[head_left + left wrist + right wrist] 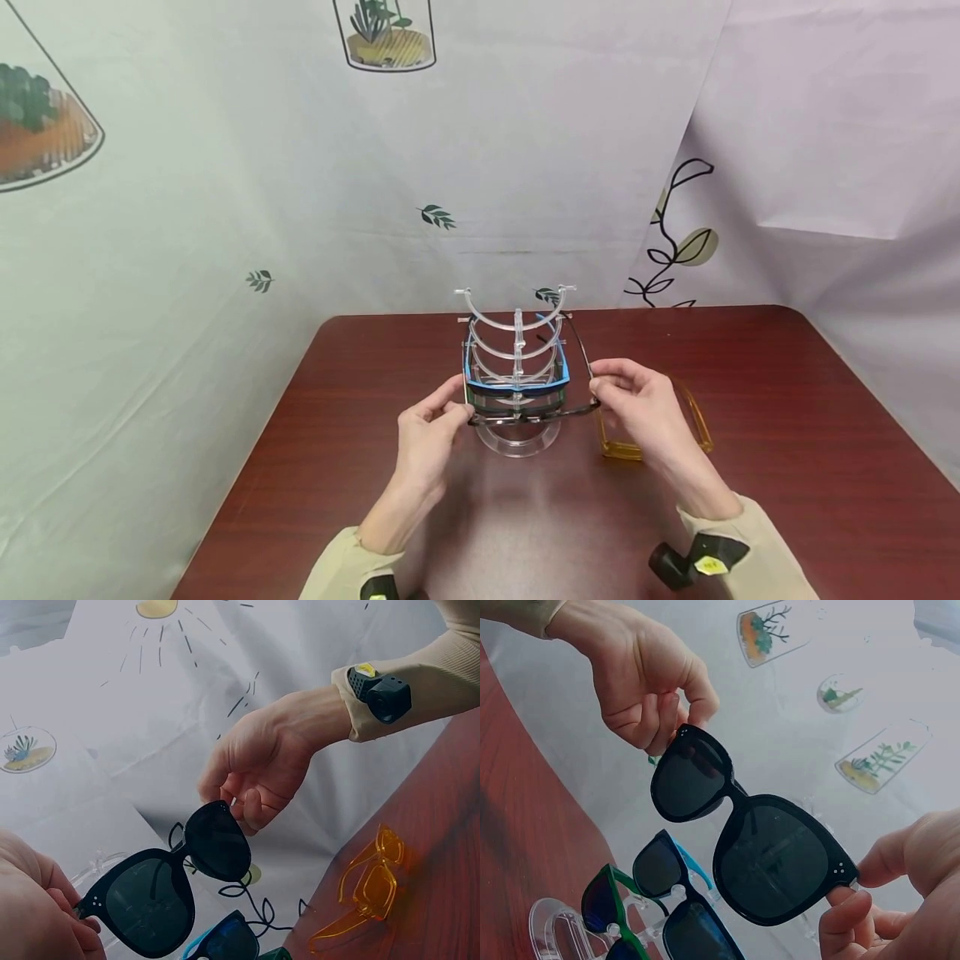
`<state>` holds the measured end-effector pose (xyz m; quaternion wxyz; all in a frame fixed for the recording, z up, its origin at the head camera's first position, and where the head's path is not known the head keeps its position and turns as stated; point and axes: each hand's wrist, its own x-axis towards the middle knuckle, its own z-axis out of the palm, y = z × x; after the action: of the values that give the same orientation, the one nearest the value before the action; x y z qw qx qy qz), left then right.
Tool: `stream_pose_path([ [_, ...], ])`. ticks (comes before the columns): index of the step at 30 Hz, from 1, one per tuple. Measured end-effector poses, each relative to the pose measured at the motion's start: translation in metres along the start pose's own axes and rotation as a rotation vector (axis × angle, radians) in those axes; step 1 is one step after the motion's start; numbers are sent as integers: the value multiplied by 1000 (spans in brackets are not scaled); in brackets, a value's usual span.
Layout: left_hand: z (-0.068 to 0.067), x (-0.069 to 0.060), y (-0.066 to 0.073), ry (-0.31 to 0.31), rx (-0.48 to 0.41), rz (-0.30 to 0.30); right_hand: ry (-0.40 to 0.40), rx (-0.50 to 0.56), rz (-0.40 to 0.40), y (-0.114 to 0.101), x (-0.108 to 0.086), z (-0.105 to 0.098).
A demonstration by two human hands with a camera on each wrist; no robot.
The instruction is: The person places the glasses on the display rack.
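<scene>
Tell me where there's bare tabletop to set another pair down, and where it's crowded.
Bare table lies left of the left hand, in front of the clear eyewear stand, and right of the amber sunglasses. Crowded: the stand, bearing blue-trimmed sunglasses and green sunglasses; before it, left hand and right hand hold black sunglasses.

Left grip (pixel 426 437) and right grip (pixel 643 408) apart, both pinching; arms (pixel 390 515) angled inward.
</scene>
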<state>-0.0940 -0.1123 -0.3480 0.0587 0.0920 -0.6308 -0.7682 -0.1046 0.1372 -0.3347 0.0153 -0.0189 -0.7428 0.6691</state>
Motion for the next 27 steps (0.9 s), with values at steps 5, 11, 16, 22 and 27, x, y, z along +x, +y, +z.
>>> stream_pose_path([
  [5,0,7,2,-18,-15,6,-5,35,-11,-1,6,2],
  [11,1,16,5,-24,-7,-7,-11,53,8,-3,12,3],
  [16,2,22,7,-28,-9,-8,-10,39,13,-5,17,3],
  [22,4,30,9,-25,-19,-14,-16,49,16,-7,24,6],
  [27,5,34,12,-23,-25,-8,-16,82,10,-6,29,7],
])
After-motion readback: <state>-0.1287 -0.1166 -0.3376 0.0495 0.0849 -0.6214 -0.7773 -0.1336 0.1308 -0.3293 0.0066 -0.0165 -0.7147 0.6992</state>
